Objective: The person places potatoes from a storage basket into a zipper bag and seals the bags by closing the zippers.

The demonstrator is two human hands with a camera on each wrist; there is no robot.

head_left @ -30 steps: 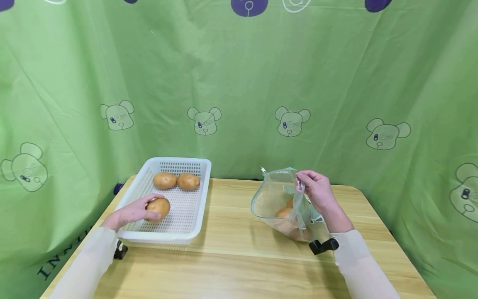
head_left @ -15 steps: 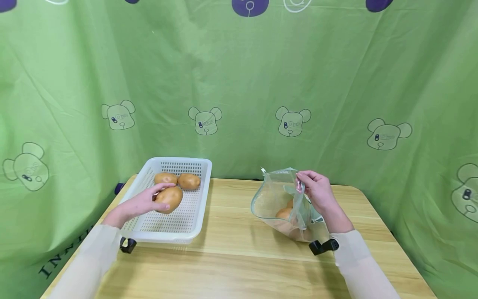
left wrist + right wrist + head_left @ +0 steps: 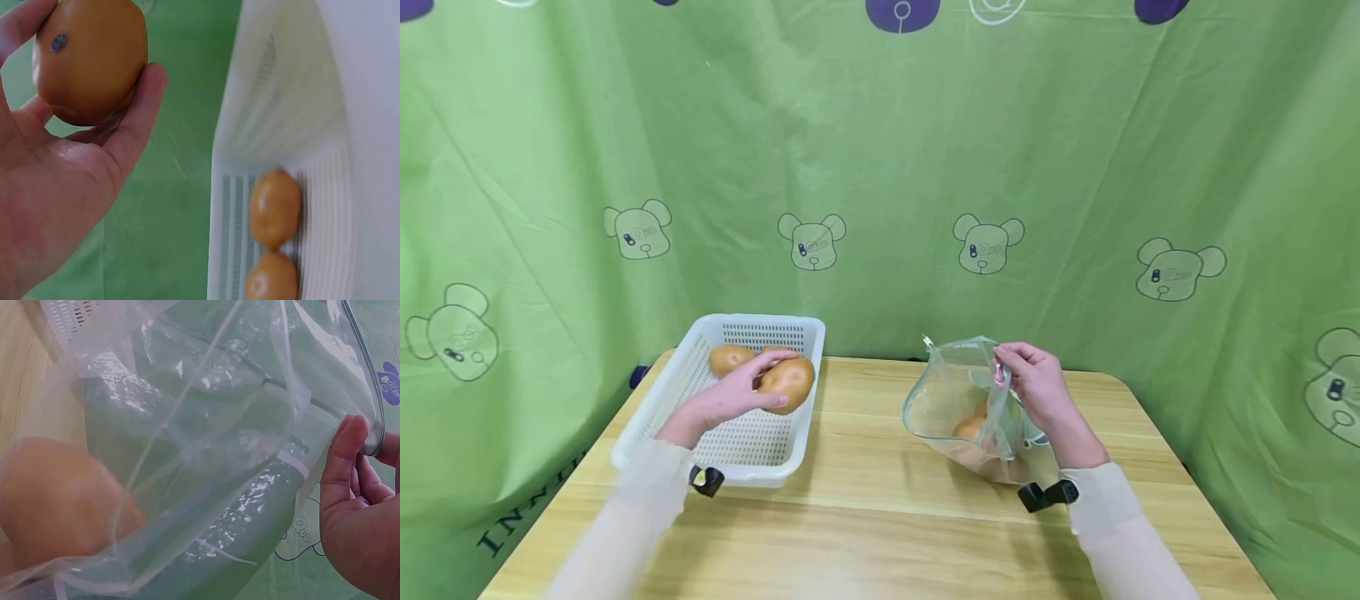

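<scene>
My left hand (image 3: 722, 402) grips a brown potato (image 3: 792, 385) over the right side of the white basket (image 3: 748, 475). In the left wrist view, fingers and thumb curl round this potato (image 3: 94, 62), which has a small dark patch. Two more potatoes (image 3: 275, 209) lie at the basket's far end; one is partly hidden by the left hand in the head view. My right hand (image 3: 1041, 383) pinches the edge of a clear zip bag (image 3: 934, 408), whose mouth gapes toward the left. Inside the bag are potatoes (image 3: 968, 428), blurred by the plastic in the right wrist view.
The basket stands on the left of a wooden table (image 3: 865, 533), the bag on the right, with bare tabletop between them. A green curtain (image 3: 880, 167) with bear prints hangs close behind and around the table. Each wrist carries a black camera mount (image 3: 1048, 496).
My left hand has lifted the potato from the basket's near left part and carried it right and away, toward the right rim. The right hand and the bag stay where they were.
</scene>
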